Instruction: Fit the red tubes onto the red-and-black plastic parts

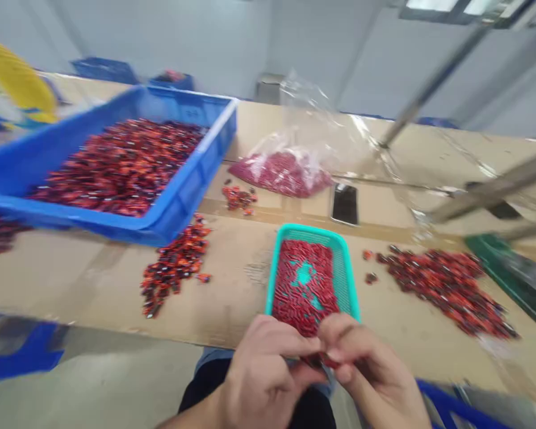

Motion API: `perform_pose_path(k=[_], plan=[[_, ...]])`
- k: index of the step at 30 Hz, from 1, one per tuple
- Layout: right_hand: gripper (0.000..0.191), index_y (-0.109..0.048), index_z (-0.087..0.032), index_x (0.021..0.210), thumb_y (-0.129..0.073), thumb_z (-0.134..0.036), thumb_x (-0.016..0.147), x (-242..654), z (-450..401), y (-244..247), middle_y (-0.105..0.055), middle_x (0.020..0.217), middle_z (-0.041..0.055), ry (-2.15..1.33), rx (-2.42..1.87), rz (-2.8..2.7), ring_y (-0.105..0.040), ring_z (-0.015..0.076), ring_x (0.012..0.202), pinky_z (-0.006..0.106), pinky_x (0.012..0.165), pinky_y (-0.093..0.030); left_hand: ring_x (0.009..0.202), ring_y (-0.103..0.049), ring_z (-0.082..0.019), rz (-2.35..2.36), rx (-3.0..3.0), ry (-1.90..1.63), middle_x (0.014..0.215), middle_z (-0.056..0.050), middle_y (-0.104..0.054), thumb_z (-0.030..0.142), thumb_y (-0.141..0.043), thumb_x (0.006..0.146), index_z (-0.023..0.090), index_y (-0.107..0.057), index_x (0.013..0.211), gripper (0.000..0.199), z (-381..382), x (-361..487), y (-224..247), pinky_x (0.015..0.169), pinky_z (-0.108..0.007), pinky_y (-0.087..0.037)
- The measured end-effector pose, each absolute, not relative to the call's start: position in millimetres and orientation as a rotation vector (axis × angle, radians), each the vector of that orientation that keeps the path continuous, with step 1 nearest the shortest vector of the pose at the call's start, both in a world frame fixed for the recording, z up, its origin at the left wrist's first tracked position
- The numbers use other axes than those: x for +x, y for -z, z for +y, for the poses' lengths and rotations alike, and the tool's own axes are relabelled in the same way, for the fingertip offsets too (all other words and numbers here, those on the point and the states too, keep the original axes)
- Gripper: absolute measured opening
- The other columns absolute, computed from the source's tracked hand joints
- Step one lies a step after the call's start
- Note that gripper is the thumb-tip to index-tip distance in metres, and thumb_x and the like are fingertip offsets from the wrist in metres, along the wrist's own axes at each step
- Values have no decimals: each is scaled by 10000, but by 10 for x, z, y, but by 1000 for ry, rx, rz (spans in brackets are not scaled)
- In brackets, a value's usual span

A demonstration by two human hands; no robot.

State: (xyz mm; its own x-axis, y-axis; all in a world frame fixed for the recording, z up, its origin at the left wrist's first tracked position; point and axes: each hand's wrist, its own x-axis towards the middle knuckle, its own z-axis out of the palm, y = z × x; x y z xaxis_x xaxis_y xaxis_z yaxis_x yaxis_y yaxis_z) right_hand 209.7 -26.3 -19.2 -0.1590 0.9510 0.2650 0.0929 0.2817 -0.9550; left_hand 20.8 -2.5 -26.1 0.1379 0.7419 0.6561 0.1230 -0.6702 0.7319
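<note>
The left hand (268, 369) and right hand (377, 364) are together, both pinching a small dark-red piece (313, 360), partly hidden, near the close end of a rectangular turquoise plastic basket (347, 280) with thin red rods (290, 301); a steady, gentle pinch seems best

1. A cardboard-covered table (226, 256) is loaded.
2. Left: a blue crate (196, 185) is set beside a red-and-dark heap (174, 265).
3. Far middle: a clear bag (286, 173) and a phone (345, 204) are laid.
4. Near middle: a turquoise basket (346, 274) is placed.
5. Right: another heap (446, 286) is spread near a dark-green container (500, 265).
</note>
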Motion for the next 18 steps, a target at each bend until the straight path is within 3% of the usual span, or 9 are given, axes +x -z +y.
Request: perform_pose_path(k=[2, 5, 14, 18], plan=[[147, -697, -257, 983, -645, -382, 1039, 2059, -235, 155, -632, 869, 38, -1090, -933, -1399, -667, 163, 826, 269, 716, -594, 821, -773, -138, 805, 1886, -1511, 997, -17, -823, 104, -738, 961, 193, -432, 750, 382, 15, 226, 164, 758, -287, -633], [134, -718, -249, 993, -659, -362, 1034, 2016, -226, 135, -624, 884, 39, -1049, -936, -1331, -645, 161, 837, 277, 733, -577, 814, -777, -147, 796, 1900, -1439, 992, -29, -824, 77, -735, 953, 189, -395, 719, 428, 41, 235, 87, 726, -291, -652], [84, -696, -254, 1053, -671, -186, 1013, 2138, -282, 51, -633, 931, 25, -865, -1013, -1587, -632, 157, 876, 281, 771, -559, 833, -787, -142, 787, 2169, -1358, 967, -14, -824, 5, -655, 965, 190, -426, 733, 375, 40, 263, 59, 766, -285, -634], [50, -673, -245, 993, -720, -263, 988, 2190, -281, -27, -659, 952, 24, -1169, -1147, -1464, -660, 148, 876, 247, 780, -576, 829, -791, -159, 793, 2309, -1388, 959, -40, -830, -12, -606, 975, 182, -551, 764, 291, 16, 234, 79, 735, -293, -618]])
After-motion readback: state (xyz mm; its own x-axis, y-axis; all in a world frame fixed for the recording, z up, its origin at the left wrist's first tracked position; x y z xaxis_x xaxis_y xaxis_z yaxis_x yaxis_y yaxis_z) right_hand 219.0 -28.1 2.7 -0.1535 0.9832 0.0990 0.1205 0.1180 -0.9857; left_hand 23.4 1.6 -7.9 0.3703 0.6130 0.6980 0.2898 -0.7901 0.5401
